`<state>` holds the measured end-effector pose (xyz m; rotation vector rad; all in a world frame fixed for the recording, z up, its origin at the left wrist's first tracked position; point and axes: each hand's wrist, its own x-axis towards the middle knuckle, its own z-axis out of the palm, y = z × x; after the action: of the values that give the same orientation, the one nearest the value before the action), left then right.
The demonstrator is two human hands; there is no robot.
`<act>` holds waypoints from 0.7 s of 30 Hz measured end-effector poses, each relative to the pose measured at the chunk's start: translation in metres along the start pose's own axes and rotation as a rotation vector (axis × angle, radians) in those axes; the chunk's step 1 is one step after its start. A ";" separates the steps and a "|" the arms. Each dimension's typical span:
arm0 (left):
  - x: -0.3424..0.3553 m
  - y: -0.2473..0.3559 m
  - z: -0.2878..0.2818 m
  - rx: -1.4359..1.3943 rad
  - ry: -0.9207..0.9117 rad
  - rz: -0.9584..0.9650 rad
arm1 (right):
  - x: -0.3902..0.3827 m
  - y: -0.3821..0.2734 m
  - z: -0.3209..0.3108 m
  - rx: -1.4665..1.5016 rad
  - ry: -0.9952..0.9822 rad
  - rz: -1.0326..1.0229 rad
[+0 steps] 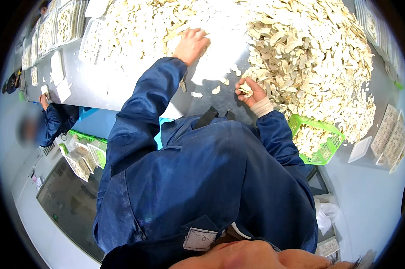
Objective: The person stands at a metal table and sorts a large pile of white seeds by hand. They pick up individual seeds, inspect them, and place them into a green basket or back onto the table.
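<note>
The 2 hands are sitting apart. The R hand (255, 93) is pinching a few pale slices (246, 89) btwn its thumb and fingers, nr the tummy. The L hand (192, 46) is reaching farther out and resting w/ its back up, at the edge of the L pile (139, 31) of slices. Its fingers are hiding what's under, so can't tell if it's gripping anything. A few loose bits (216, 90) are lying on the shiny desk (108, 94) btwn the hands. The big R pile (310, 54) is heaping up just past the R hand. A green basket (331, 148) is standing by the R sleeve (278, 134) and holding more slices. A clear tray (92, 40) w/ bits in it is sitting just L of the L pile, and more trays (67, 22) are standing past it, top L. Spotty trays (386, 130) are standing far R, w/ a small white sheet (360, 149) lying nearby. Another person's hand (44, 102) is holding smth small & pale, far L
</note>
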<state>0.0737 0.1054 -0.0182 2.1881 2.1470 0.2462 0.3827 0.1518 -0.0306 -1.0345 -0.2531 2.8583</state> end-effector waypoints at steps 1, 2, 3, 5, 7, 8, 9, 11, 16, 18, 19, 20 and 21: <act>0.005 0.006 0.000 0.016 -0.029 0.051 | 0.000 0.000 0.001 -0.009 0.003 -0.006; 0.009 0.011 0.000 0.032 -0.057 0.102 | -0.001 0.000 0.002 -0.018 0.007 -0.012; 0.012 0.014 -0.001 0.101 -0.116 0.099 | -0.001 -0.001 0.001 -0.036 0.018 -0.022; 0.012 0.009 0.002 0.100 -0.156 0.080 | -0.004 -0.003 0.001 -0.028 0.026 -0.026; 0.012 0.006 0.000 0.054 -0.168 0.067 | -0.006 -0.005 -0.001 -0.021 0.038 -0.032; 0.012 0.005 0.001 0.070 -0.176 0.070 | -0.006 -0.005 -0.002 -0.018 0.047 -0.035; 0.012 0.002 0.002 0.086 -0.183 0.072 | -0.006 -0.005 -0.004 -0.015 0.056 -0.038; 0.010 -0.002 0.004 0.080 -0.190 0.046 | -0.006 -0.004 -0.003 -0.015 0.048 -0.043; 0.001 -0.013 0.006 -0.143 0.012 -0.193 | -0.007 -0.004 0.002 -0.028 0.057 -0.045; 0.001 -0.012 0.002 -0.205 0.043 -0.284 | -0.006 -0.004 -0.001 -0.021 0.058 -0.043; 0.002 -0.011 0.001 -0.201 0.050 -0.316 | -0.005 -0.003 -0.001 -0.025 0.065 -0.043; 0.003 -0.010 -0.001 -0.198 0.056 -0.347 | -0.005 -0.003 -0.001 -0.029 0.072 -0.043; 0.004 -0.006 -0.002 -0.204 0.056 -0.338 | -0.005 -0.003 -0.001 -0.032 0.079 -0.043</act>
<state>0.0673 0.1099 -0.0173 1.6992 2.3558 0.4836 0.3871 0.1542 -0.0278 -1.1302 -0.3118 2.7771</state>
